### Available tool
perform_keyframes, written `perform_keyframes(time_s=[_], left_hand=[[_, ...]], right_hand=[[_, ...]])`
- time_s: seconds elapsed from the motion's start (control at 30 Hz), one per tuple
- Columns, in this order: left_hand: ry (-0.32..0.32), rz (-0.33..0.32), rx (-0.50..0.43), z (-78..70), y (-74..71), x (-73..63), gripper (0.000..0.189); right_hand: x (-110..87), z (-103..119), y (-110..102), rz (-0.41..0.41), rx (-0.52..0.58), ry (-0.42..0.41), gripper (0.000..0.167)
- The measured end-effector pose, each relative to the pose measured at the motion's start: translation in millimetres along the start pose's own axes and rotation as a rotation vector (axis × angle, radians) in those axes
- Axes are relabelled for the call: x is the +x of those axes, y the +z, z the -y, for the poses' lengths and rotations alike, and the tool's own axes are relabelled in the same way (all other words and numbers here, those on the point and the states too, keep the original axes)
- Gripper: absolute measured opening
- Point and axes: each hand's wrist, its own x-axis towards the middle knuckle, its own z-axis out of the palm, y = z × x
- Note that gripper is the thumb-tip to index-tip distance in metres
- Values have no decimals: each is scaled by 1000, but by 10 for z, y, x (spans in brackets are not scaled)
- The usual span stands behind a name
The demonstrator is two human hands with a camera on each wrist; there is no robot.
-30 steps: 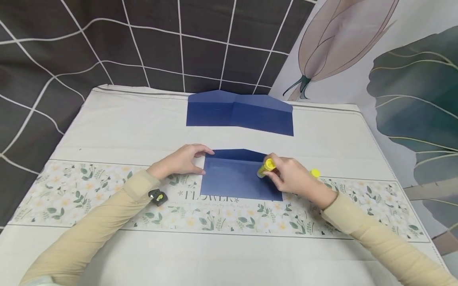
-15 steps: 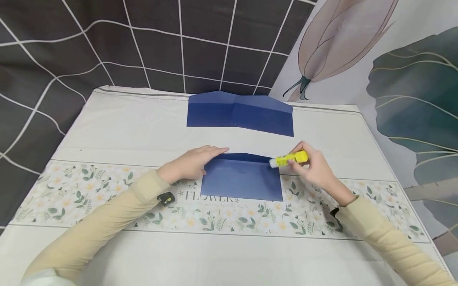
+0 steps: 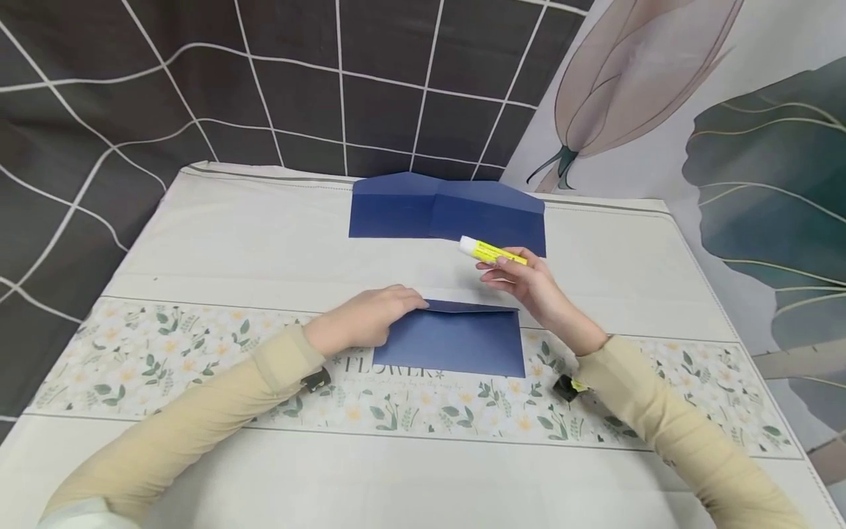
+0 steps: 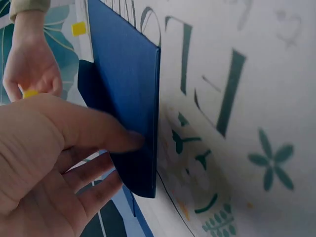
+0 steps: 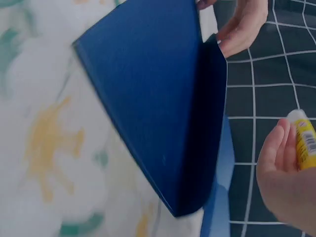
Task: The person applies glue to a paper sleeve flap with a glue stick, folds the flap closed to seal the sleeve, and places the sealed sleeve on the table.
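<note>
A dark blue envelope point(image 3: 456, 342) lies on the table, its flap point(image 3: 472, 306) raised along the far edge. My left hand point(image 3: 373, 316) is at the envelope's left end. In the left wrist view, its thumb point(image 4: 116, 133) lies over the front of the envelope point(image 4: 126, 74) and the other fingers are behind the flap, pinching that end. My right hand point(image 3: 538, 290) holds a yellow glue stick point(image 3: 489, 252) above the table, beyond the envelope's right side. Its white end points left and away. In the right wrist view, fingers curl beside the glue stick point(image 5: 306, 140).
Two more blue envelopes point(image 3: 390, 213) overlap at the far table edge. A small yellow piece point(image 4: 79, 28) shows beyond the envelope in the left wrist view. The white tablecloth point(image 3: 264, 242) has a floral band; a dark gridded curtain point(image 3: 297, 81) hangs behind.
My right hand has lifted the glue stick off the envelope's right end and turned it away, up and left. My left hand has moved right along the flap, which now stands folded up more.
</note>
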Motion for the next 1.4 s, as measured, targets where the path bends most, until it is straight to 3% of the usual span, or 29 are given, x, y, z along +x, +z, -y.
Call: perform_keyframes(time_s=[0.13, 0.33, 0.5, 0.73, 1.1, 1.4], left_hand=[[15, -7, 48, -39, 25, 16, 55], [34, 0, 83, -96, 55, 44, 50], [48, 36, 109, -140, 93, 79, 56], [19, 115, 141, -209, 135, 100, 66], [-29, 136, 169, -242, 227, 97, 68], [-62, 123, 166, -293, 288, 92, 74]], right_hand=[[85, -80, 60, 39, 54, 40, 7], [139, -246, 109, 70, -4, 109, 11], [142, -343, 183, 91, -34, 162, 14], [100, -397, 234, 118, -106, 203, 21], [62, -446, 282, 111, -183, 211, 22], [52, -483, 309, 83, -185, 180, 21]])
